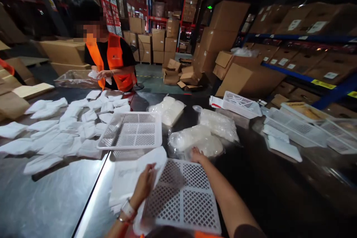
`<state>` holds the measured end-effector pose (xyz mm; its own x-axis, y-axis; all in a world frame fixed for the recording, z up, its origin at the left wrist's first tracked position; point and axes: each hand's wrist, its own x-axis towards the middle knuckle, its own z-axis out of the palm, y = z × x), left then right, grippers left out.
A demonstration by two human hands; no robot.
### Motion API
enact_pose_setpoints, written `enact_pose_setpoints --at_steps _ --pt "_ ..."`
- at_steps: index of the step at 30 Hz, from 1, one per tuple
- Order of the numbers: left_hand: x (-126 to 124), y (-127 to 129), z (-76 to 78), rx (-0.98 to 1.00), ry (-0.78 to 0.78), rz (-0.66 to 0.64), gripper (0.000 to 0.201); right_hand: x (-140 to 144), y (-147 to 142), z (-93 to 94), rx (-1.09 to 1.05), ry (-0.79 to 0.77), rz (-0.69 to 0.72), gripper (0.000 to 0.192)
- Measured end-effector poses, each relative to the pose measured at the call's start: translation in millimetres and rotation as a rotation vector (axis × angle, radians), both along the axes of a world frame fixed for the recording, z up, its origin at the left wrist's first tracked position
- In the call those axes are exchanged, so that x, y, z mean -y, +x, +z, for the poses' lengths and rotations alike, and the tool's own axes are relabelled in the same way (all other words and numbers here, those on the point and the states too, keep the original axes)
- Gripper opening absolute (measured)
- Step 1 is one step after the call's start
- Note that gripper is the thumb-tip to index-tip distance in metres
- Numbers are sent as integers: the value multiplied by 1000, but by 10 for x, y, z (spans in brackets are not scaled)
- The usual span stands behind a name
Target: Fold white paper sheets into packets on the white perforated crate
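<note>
A white perforated plastic basket (184,197) lies right in front of me, slightly tilted in view. My left hand (145,183), with a white band at the wrist, is at its left rim, fingers curled. My right hand (197,155) reaches across to the far right corner, its fingers bent over the rim; part of the grip is hidden. Beneath and left of my left hand lies a stack of flat white bags (125,182). Just beyond my right hand are clear plastic packs of white items (191,136). A second white basket (134,130) stands farther off.
Many white packets (64,130) are spread over the left table. Across it, a person in an orange vest (115,55) handles a white packet. Further baskets (295,126) stand on the right, with a white box (284,148) nearby. Cardboard cartons and shelving (306,41) surround the tables.
</note>
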<state>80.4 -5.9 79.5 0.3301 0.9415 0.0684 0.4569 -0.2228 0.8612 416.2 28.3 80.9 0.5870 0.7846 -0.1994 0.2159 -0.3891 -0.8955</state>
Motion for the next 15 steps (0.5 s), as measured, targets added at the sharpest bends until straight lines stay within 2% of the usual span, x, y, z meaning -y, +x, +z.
enact_pose_setpoints --at_steps 2,4,8,11,13,15 --pt "189 255 -101 -71 54 -134 36 2 -23 -43 37 2 4 24" --pt "316 403 -222 -197 154 -277 37 8 -32 -57 64 15 12 28" --pt "400 444 -356 -347 332 -481 49 48 -15 -26 111 51 45 29" --pt "388 411 -337 -383 362 -524 54 76 -4 15 137 87 86 24" --pt "381 409 -293 -395 361 -489 50 74 3 42 141 97 110 21" --pt "388 416 -248 -424 352 -422 40 59 14 70 143 93 118 26"
